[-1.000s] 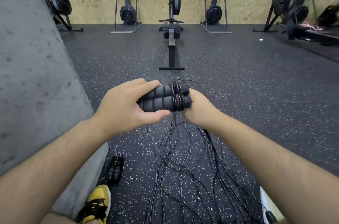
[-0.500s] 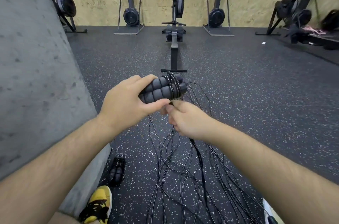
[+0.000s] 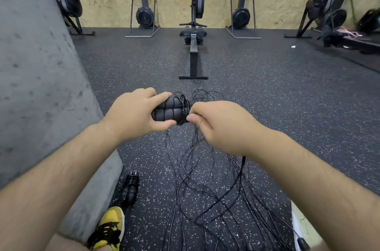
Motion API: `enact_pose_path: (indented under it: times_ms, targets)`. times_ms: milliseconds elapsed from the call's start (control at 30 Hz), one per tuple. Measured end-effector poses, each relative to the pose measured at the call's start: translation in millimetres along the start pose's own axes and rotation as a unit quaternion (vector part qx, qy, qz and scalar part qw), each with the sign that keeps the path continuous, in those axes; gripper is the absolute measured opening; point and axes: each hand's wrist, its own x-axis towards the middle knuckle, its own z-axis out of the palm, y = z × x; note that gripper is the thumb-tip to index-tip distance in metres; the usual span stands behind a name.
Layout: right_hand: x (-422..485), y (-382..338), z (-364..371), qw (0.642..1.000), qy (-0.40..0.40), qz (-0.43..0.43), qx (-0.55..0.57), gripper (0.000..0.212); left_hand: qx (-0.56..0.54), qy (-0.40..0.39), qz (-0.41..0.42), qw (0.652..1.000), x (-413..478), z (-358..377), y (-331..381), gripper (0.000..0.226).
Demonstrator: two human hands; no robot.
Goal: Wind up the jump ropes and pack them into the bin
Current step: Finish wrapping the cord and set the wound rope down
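My right hand (image 3: 222, 125) has come up from under the paired black foam jump-rope handles (image 3: 168, 110) to their wrapped end. That lays on another turn of thin black cord (image 3: 197, 178), though plenty trails on the floor. The right hand pinches the cord, and my left hand (image 3: 131, 115) clasps the handles in mid-air.

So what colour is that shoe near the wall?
The shoe is yellow with black laces, clearest in the head view.
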Motion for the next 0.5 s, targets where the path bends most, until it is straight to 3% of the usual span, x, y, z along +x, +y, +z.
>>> enact_pose_path:
  times_ms: [233,500]
  targets:
    - [11,31,-4,0.994,0.079,-0.073,-0.007,0.028,-0.046,-0.017,0.104,0.993,-8,-15,22,0.069]
    - [20,61,11,0.982,0.062,-0.031,0.173,0.018,-0.110,-0.025,0.133,0.985,-15,-36,42,0.060]
